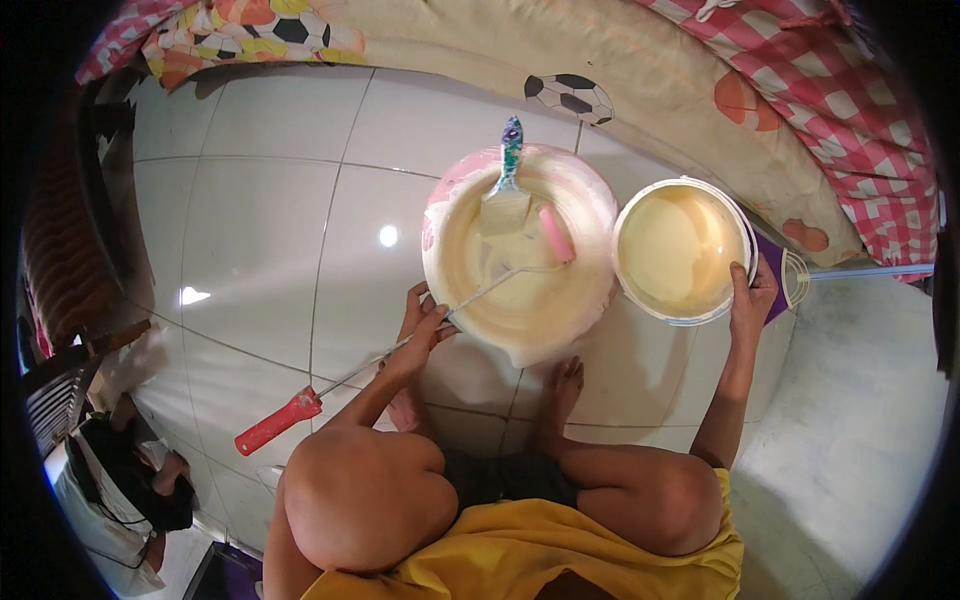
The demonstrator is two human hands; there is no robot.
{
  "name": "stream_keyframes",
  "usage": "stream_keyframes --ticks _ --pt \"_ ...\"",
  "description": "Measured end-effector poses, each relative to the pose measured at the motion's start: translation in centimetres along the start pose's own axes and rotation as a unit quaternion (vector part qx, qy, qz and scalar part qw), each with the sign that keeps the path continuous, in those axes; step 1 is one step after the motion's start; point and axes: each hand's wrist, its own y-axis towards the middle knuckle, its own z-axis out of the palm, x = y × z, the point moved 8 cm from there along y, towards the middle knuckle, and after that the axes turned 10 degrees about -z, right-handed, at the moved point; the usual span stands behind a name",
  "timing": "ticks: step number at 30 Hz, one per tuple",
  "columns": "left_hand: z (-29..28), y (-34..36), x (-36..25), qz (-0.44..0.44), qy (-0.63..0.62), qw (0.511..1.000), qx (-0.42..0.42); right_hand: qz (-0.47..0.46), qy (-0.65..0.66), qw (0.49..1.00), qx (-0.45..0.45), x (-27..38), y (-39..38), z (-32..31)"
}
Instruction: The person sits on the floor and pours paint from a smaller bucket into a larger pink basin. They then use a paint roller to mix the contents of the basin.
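A wide basin point(466, 290) stands on the floor before my feet, smeared with pale cream paint. My left hand point(425, 325) grips its near-left rim. Across the far rim rests a paintbrush point(511, 160) with a patterned blue-green handle, bristles down inside. A paint roller with a pink sleeve point(556, 236) lies in the basin; its wire rod crosses the rim by my left hand, and its red handle point(278, 422) sticks out over the floor. On the right is a round white bucket point(685, 250) with cream paint in it, tilted slightly. My right hand point(752, 295) holds its right rim.
Behind the basin runs a mattress point(450, 50) with a ball-patterned cover and a red checked cloth point(850, 120). A purple item point(772, 270) is partly hidden by the bucket. Dark furniture point(65, 220) and a black bag-like item point(130, 470) stand at left on the tiled floor point(250, 240).
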Motion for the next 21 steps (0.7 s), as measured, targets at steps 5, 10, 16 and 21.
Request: stream_keyframes --ticks 5,10,16,21 --pt "0.3 -1.3 0.3 -0.008 0.009 1.0 0.006 0.014 -0.03 0.999 -0.015 1.7 -1.5 -0.3" --pt "-0.1 -1.0 0.7 0.004 0.017 1.0 0.004 0.015 -0.031 0.999 -0.005 2.7 -2.1 1.5" --pt "0.4 -1.0 0.4 0.014 0.018 1.0 0.008 -0.032 -0.033 0.999 0.002 3.7 -1.4 2.5" --pt "0.4 -0.9 0.5 0.009 0.008 1.0 -0.004 -0.053 -0.068 0.996 0.035 5.6 -0.7 3.4"
